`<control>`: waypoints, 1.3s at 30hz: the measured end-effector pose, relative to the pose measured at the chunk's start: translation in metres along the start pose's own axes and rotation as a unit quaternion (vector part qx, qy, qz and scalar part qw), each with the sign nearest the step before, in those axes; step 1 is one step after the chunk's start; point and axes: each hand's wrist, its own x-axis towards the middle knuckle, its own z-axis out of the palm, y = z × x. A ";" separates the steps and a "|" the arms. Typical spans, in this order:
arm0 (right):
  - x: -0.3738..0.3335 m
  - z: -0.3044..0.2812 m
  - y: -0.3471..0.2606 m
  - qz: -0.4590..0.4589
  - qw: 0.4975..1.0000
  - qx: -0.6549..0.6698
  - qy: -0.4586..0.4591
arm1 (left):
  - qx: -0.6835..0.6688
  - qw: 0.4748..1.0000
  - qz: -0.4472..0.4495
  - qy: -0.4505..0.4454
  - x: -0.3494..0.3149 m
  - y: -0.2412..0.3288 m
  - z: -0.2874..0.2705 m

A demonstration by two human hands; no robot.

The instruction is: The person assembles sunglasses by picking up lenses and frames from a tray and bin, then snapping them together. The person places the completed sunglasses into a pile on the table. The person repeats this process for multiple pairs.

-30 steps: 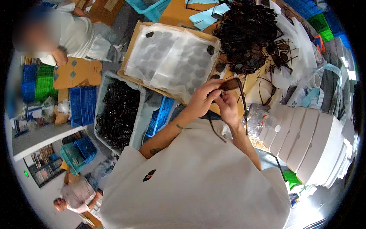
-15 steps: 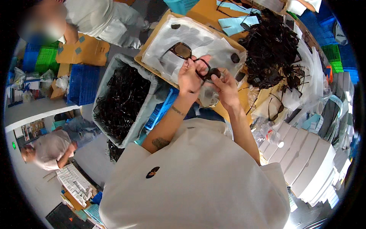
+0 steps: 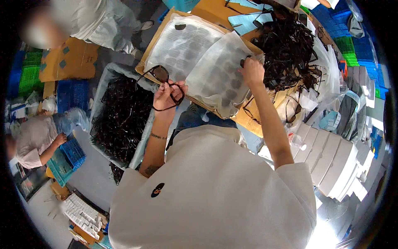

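Note:
My left hand (image 3: 167, 94) is closed on a pair of dark-rimmed sunglasses (image 3: 159, 74), held over the front left edge of a shallow cardboard box (image 3: 207, 107). One rim carries a brown lens; the other looks hollow. At the box's right side my right hand (image 3: 253, 71) pinches a loose dark lens (image 3: 243, 62), its fingertips partly hidden. White tissue sheets (image 3: 199, 72) line the box, with rows of dark round lenses showing through. Another dark lens (image 3: 180, 27) lies on top at the far left corner.
A heap of dark glasses frames (image 3: 286, 43) lies right of the box. More fill a lined bin (image 3: 120, 120) on the left. White boxes (image 3: 325, 157) and a plastic bottle (image 3: 296, 141) stand at the right. Two people (image 3: 99, 20) (image 3: 37, 139) are on the left.
My hands have separated: the left moved left with the sunglasses, the right went to the box's right side. The tissue now lies flatter over the lenses.

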 end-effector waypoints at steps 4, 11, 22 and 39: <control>0.020 0.030 0.018 -0.038 0.994 -0.096 -0.042 | 0.012 0.999 -0.042 0.003 0.000 0.002 -0.004; -0.008 -0.044 0.010 -0.058 0.991 0.119 -0.002 | 0.204 0.978 -0.038 0.007 0.013 0.023 0.044; -0.091 -0.144 -0.051 -0.269 0.918 0.273 -0.102 | 0.420 0.885 0.001 -0.202 0.037 0.031 0.113; -0.061 -0.051 -0.138 0.014 0.472 0.841 -0.264 | 0.118 0.987 0.103 0.043 0.039 -0.001 0.071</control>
